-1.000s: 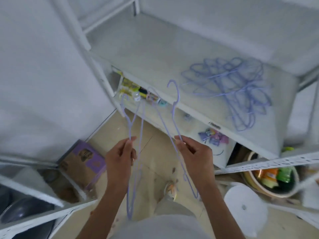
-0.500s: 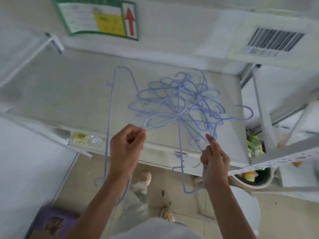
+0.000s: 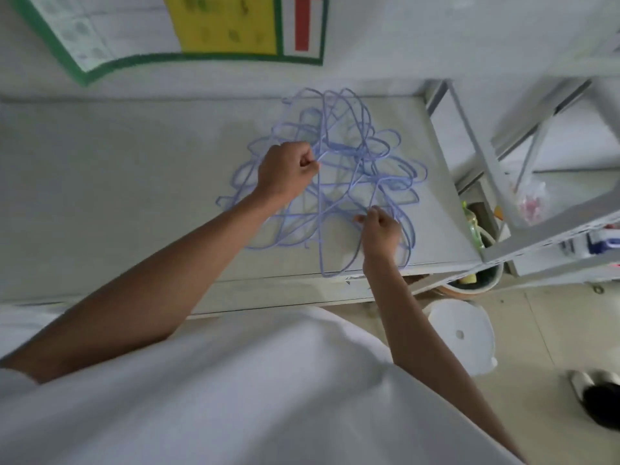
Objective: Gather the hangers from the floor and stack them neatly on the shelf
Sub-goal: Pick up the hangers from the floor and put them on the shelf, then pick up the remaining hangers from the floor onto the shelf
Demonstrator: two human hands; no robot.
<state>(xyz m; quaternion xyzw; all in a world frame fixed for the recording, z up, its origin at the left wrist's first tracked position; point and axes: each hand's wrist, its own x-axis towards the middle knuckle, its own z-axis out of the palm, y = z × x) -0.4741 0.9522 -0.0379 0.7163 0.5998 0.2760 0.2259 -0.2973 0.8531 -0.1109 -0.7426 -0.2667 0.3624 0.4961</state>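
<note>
A loose heap of thin lilac wire hangers [image 3: 339,169] lies on the pale top board of a white metal shelf [image 3: 117,182], towards its right end. The hangers overlap at many angles, hooks and shoulders crossing, so single ones are hard to trace; one long loop reaches the board's front edge.

The left hand [image 3: 287,171] is closed into a fist over the upper left part of the heap, with hanger wire pinched at its fingertips. Which hanger it grips cannot be told. The right hand [image 3: 380,226] is also closed, thumb and fingers pinched on wire at the lower right of the heap, near the front edge; wire runs up from this grip and down past the wrist.

Both bare forearms reach out over a white shirt [image 3: 235,397]. A green-bordered poster [image 3: 188,31] with a yellow panel and a red mark hangs on the wall behind the shelf. A white plastic stool [image 3: 459,333] stands on the floor below the shelf's right end, and a dark shoe [image 3: 600,404] lies further right.
</note>
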